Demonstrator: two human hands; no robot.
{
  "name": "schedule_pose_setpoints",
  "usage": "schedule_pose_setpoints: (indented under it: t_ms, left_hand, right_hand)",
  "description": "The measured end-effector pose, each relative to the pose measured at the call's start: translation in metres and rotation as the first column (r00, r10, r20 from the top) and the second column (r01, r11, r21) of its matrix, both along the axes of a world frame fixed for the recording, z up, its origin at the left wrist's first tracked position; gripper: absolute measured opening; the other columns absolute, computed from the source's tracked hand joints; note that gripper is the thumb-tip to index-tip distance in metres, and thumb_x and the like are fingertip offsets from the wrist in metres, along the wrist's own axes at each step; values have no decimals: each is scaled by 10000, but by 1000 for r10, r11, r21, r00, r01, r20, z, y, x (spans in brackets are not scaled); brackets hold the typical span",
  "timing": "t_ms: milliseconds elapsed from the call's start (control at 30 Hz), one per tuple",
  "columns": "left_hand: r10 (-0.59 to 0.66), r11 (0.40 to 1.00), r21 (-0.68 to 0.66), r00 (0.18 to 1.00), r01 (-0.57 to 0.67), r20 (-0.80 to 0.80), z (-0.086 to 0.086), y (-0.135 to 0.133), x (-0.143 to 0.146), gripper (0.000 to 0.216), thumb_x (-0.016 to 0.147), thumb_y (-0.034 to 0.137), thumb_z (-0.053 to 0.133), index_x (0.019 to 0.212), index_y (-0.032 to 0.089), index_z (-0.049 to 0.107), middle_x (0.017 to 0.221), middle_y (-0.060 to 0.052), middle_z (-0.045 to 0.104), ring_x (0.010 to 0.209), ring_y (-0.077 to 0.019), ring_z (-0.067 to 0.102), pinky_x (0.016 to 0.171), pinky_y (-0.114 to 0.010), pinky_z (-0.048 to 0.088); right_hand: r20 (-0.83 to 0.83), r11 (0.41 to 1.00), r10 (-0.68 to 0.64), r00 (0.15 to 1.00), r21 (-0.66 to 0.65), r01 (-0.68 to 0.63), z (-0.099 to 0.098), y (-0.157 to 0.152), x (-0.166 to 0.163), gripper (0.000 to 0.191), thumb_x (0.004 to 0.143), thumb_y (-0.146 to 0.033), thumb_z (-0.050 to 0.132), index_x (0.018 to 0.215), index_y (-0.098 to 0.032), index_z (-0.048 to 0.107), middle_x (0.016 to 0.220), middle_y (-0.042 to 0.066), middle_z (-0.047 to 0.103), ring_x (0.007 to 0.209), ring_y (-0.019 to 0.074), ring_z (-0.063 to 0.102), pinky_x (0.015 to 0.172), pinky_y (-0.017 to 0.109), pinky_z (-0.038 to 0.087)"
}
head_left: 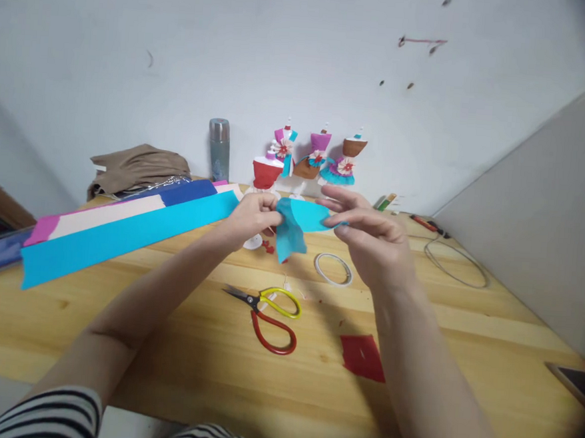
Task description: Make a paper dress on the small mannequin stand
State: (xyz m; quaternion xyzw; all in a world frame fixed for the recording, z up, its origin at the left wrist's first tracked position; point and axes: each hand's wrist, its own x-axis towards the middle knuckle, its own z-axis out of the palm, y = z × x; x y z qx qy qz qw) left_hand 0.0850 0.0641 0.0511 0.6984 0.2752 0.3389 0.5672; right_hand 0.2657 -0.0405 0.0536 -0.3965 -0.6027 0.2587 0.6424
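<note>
Above the wooden counter [182,365], the left hand [251,219] pinches the left end of a turquoise crepe-paper piece [303,216], part of which hangs below the fingers; the right hand [375,237] grips its far tip between thumb and index finger, the other fingers spread. Below lie yellow-and-red-handled scissors [253,301], blades to the left, with a white wire coil [339,283] and a red scrap [363,357] farther right. Small dress-form figures [320,143] in colored paper stand behind, near the wall. Long crepe-paper strips [131,228] slant across the left side, near a metal-topped thermos [219,154] and brown cloth [143,168].
</note>
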Motion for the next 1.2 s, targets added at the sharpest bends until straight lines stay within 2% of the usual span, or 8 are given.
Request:
schedule_pose_setpoints:
  t_ms: [100, 200, 367, 533, 667, 833, 1067, 1200]
  left_hand:
    - [73, 979, 196, 994, -55, -81, -5, 6, -1, 141, 648, 96, 651, 582, 149, 539, 574, 22, 572, 538, -73, 532, 491, -172, 392]
    - [26, 966, 259, 984, 20, -174, -7, 7, -3, 139, 647, 99, 667, 582, 152, 556, 574, 20, 576, 548, -81, 537, 489, -176, 382]
    - [-187, 976, 75, 959, 207, -212, -2, 0, -5, 44, 677, 125, 666, 684, 144, 628, 620, 6, 636, 551, -88, 585, 507, -177, 435]
    - [-211, 976, -94, 967, 198, -145, 3, -3, -3, 81, 743, 191, 661, 791, 125, 662, 645, -15, 663, 537, -95, 619, 522, -192, 484]
    - [-186, 981, -64, 980, 182, -69, -1, 0, -3, 92, 745, 220, 659, 745, 128, 652, 598, -21, 647, 512, -115, 612, 501, -215, 482]
    - [-250, 968, -55, 964, 246, -87, 0, -4, -3, 50, 683, 138, 658, 664, 132, 611, 562, 8, 624, 482, -79, 564, 476, -180, 425]
    - [-97, 995, 3, 995, 97, 16, 0, -3, 0, 40, 649, 94, 638, 663, 123, 614, 550, 35, 599, 486, -63, 556, 484, -163, 410]
    - [-121, 991, 65, 992, 119, 27, 0, -2, 0, 87, 668, 142, 681, 639, 125, 601, 534, 46, 571, 472, -48, 510, 460, -155, 366]
  right_hand:
    - [21, 998, -54, 998, 46, 53, 5, -5, -1, 29, 757, -337, 807, 754, -314, 789, 1234, 14, 701, 1122, 273, 663, 1055, 517, 492]
    - [7, 986, -136, 991, 98, 134, 7, -10, -4, 13, 800, -326, 784, 805, -317, 792, 1131, 35, 735, 1107, 278, 664, 1022, 511, 514]
    - [-57, 977, -180, 982, 107, 185, 3, -8, -5, 105, 833, -319, 769, 935, -320, 795, 983, 29, 752, 886, 210, 692, 825, 400, 580]
    - [-97, 998, -52, 994, -52, 48, -6, 7, 5, 507, 698, -527, 834, 1154, -341, 715, 1076, 36, 752, 985, 241, 694, 721, 359, 590]
    - [-24, 970, -5, 1000, -245, -1, -13, 16, 2, 338, 624, -414, 879, 887, -250, 744, 803, 17, 751, 727, 194, 684, 675, 339, 573]
    - [58, 968, -102, 993, -224, 112, -16, 17, -7, 254, 649, -367, 824, 584, -209, 635, 550, -30, 621, 531, 124, 557, 536, 267, 488]
    - [82, 968, -67, 994, -237, 85, -15, 17, -9, 247, 669, -374, 792, 585, -214, 625, 525, -24, 612, 508, 128, 552, 518, 276, 483]
    - [21, 974, -112, 993, -197, 114, -18, 18, -8, 253, 652, -418, 819, 673, -229, 653, 624, -7, 663, 601, 157, 608, 571, 297, 510]
